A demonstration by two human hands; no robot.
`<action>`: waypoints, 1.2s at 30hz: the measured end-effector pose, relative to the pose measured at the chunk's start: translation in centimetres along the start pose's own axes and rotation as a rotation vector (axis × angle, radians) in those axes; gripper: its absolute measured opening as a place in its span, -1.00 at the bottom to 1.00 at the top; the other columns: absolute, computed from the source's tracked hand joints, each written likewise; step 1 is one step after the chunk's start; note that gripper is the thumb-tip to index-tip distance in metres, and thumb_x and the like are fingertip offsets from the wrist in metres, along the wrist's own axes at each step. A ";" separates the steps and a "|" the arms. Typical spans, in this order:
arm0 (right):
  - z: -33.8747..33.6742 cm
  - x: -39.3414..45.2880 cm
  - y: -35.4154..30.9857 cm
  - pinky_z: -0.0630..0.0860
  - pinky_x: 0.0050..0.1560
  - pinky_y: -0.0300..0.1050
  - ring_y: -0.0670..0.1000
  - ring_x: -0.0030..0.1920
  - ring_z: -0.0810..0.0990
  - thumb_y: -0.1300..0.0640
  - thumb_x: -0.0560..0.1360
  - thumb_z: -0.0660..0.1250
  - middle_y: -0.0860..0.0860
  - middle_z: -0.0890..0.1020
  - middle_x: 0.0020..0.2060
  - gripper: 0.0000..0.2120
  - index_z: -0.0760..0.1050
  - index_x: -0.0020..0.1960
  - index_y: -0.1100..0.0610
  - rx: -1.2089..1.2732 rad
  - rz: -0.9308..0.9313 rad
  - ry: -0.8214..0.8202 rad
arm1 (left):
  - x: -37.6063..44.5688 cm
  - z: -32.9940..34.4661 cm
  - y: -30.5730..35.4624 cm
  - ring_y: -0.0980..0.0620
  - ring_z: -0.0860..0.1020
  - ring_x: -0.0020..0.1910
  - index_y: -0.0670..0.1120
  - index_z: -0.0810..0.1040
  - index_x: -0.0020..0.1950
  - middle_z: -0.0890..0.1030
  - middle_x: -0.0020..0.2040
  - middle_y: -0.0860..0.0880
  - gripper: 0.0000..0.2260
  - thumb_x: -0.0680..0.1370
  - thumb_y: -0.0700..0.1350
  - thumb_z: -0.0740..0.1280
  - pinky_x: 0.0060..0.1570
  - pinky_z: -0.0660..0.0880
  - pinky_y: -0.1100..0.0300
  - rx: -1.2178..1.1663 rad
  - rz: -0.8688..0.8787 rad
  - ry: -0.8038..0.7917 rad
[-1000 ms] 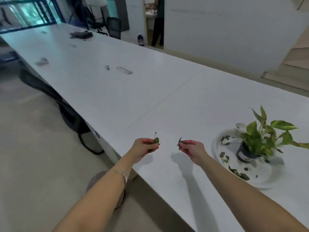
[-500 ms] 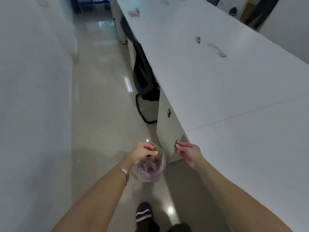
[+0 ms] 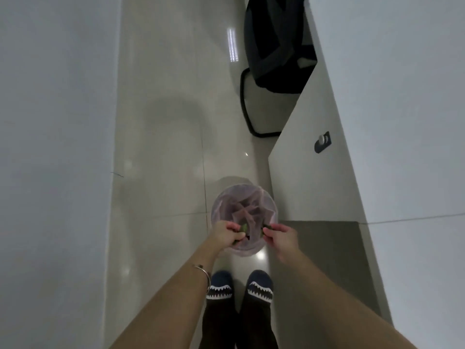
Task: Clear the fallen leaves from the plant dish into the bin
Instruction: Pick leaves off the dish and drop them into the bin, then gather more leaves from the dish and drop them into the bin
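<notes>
A small round bin (image 3: 221,197) lined with a pale pinkish bag stands on the floor beside the table's end panel. Both hands hover over its near rim. My left hand (image 3: 225,235) pinches green leaves (image 3: 243,227) between thumb and fingers. My right hand (image 3: 279,236) pinches a few darker leaves (image 3: 266,227) at its fingertips. The plant and its dish are out of view.
A white wall (image 3: 55,147) runs along the left. The white table (image 3: 402,122) and its end panel (image 3: 309,172) fill the right. A black chair (image 3: 274,51) is tucked under the table further ahead. My two feet in shark-mouth slippers (image 3: 239,288) stand just behind the bin.
My view has swung from the table and plant down to the floor. Both hands carried their leaves from above the table to over the bin's mouth.
</notes>
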State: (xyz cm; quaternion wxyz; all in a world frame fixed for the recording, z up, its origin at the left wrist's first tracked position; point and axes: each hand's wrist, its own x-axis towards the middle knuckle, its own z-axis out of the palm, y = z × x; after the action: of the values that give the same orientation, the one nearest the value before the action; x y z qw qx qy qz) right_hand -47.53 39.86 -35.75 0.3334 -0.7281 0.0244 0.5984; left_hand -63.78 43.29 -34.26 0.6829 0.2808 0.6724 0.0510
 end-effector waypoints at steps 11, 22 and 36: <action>0.4 12.2 3.6 0.56 0.13 0.03 0.15 -0.04 0.56 0.48 0.48 0.16 0.31 0.56 0.21 -0.55 0.45 0.33 0.26 -0.162 0.048 0.039 | 10.1 2.2 -3.0 -0.16 0.48 0.30 -0.08 0.34 0.45 0.46 0.35 -0.14 -0.55 0.57 -0.33 0.22 0.34 0.43 -0.13 -0.161 -0.109 0.075; 1.9 1.9 -2.4 0.53 0.02 0.06 0.16 -0.12 0.53 0.46 0.51 0.18 0.12 0.56 -0.28 -0.68 0.48 0.24 0.39 -0.040 -0.093 0.010 | 1.7 -0.3 3.6 -0.14 0.61 0.04 -0.16 0.53 0.27 0.62 0.10 -0.19 -0.71 0.56 -0.28 0.25 0.03 0.55 0.06 -0.073 0.007 0.152; -21.6 -25.0 -10.0 0.59 -0.16 -0.19 0.07 -0.20 0.57 0.45 0.52 0.18 0.16 0.59 -0.19 -0.75 0.51 0.15 0.37 0.463 -0.467 0.229 | -21.5 15.2 18.5 0.00 0.52 -0.17 -0.22 0.57 0.18 0.59 -0.14 -0.08 -0.73 0.52 -0.35 0.23 -0.22 0.43 0.23 0.298 0.486 -0.255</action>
State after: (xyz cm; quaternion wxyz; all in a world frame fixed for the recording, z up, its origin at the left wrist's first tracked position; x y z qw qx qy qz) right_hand -31.77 27.44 -7.68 0.6126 -0.6816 0.0295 0.3991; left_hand -45.64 44.35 -7.67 0.6808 0.5346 0.4947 0.0779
